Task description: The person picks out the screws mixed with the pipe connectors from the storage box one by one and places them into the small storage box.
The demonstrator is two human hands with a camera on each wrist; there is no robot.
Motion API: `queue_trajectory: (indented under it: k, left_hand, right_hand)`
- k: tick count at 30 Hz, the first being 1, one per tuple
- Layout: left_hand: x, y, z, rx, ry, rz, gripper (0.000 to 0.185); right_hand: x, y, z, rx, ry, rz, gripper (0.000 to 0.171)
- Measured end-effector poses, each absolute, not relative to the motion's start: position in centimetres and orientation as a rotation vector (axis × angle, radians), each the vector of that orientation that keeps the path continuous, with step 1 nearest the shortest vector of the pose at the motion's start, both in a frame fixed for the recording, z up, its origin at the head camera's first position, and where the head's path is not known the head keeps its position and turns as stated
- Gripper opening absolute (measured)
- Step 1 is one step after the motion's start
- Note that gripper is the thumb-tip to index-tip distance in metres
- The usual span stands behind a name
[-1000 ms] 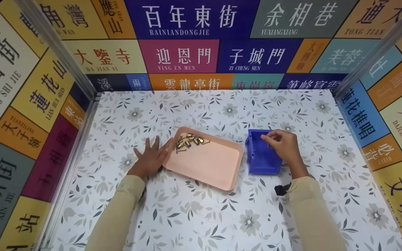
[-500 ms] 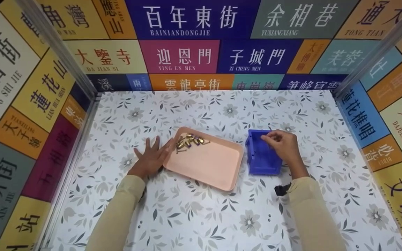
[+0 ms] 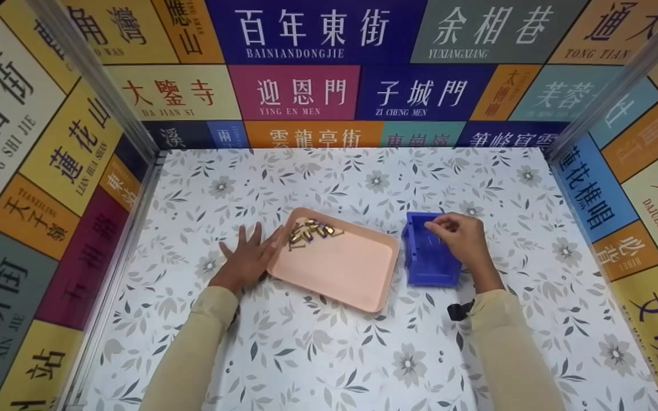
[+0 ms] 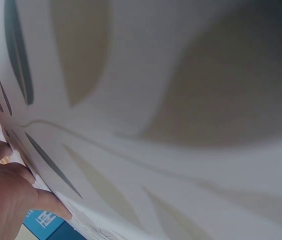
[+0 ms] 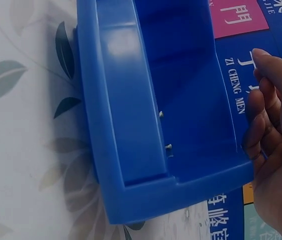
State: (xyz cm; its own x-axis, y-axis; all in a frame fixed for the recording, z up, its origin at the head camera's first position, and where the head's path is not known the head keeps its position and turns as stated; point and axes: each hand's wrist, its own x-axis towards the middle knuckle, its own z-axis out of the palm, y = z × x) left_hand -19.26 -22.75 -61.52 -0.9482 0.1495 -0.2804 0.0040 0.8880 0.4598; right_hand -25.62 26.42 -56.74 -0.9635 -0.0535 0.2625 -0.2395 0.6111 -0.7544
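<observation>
Left hand (image 3: 246,260) lies flat on the worktop (image 3: 329,354), fingers straight and released, thumb against the left edge of the pink tray (image 3: 337,268), apparently steadying it. Right hand (image 3: 461,238) hangs over the blue bin (image 3: 427,264), fingers curled together; whether they pinch anything cannot be told. Brass screws (image 3: 311,230) cluster in the tray's far left corner.

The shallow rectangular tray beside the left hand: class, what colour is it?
The shallow rectangular tray is plain peach-pink; it shows best in the head view.
</observation>
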Motion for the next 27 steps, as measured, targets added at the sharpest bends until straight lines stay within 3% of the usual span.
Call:
queue_trajectory:
  k: [17, 27]
  left_hand:
    - [-19.3, -22.6, -61.2, 0.082, 2.735, 0.641, 0.057]
    - [-19.2, -22.7, -61.4, 0.107, 2.763, 0.638, 0.057]
  right_hand:
    - [-25.8, 19.7, -56.7, 0.422, -2.472, 1.544, 0.012]
    - [-24.9, 14.2, -53.5, 0.622, -2.406, 1.621, 0.007]
